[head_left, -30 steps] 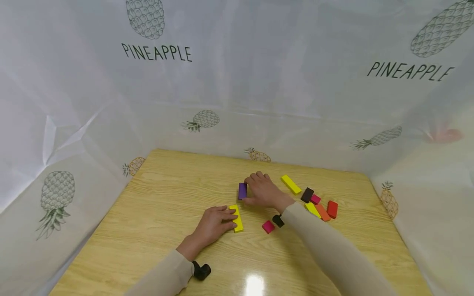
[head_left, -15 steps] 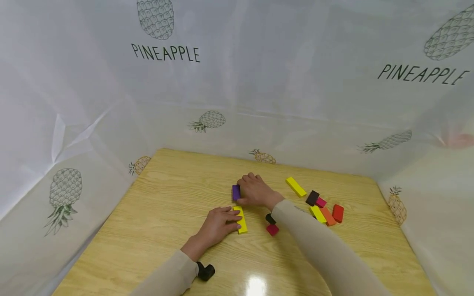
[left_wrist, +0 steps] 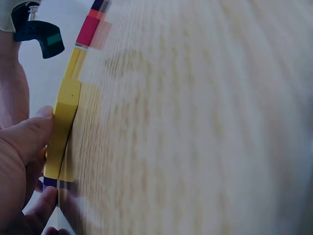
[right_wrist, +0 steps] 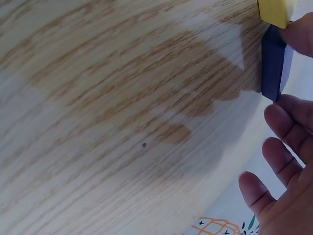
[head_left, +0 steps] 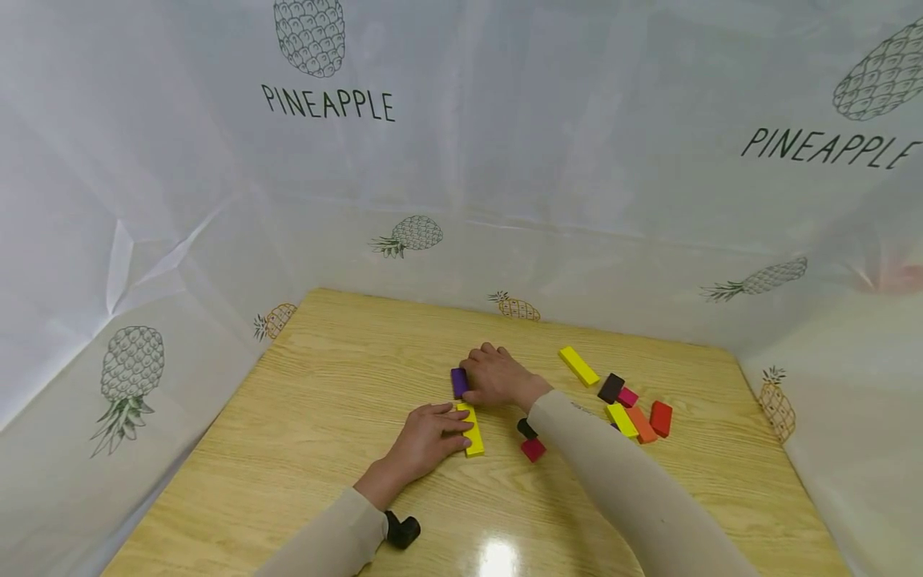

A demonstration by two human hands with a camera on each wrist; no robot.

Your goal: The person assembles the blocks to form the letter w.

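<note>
In the head view, my left hand (head_left: 425, 439) lies over a yellow block (head_left: 473, 433) flat on the table, with outstretched fingers on its top. The left wrist view shows the thumb against that yellow block (left_wrist: 63, 129). My right hand (head_left: 497, 377) pinches a purple block (head_left: 459, 383) just beyond it, thumb at the near end and index finger at the far end. In the right wrist view the purple block (right_wrist: 275, 63) stands end to end with the yellow block (right_wrist: 276, 11), and the other right fingers are spread apart.
A magenta block (head_left: 533, 449) lies beside the right forearm. At right are a loose yellow block (head_left: 579, 366), a black block (head_left: 611, 388), another magenta block (head_left: 628, 397), a second yellow block (head_left: 622, 420), an orange block (head_left: 641, 425) and a red block (head_left: 661, 418). A pineapple-print sheet (head_left: 505, 160) encloses the table.
My right hand has moved the purple block leftward, then nearer, up to the far end of the yellow block. The left hand stays on the yellow block. The head view has shifted slightly.
</note>
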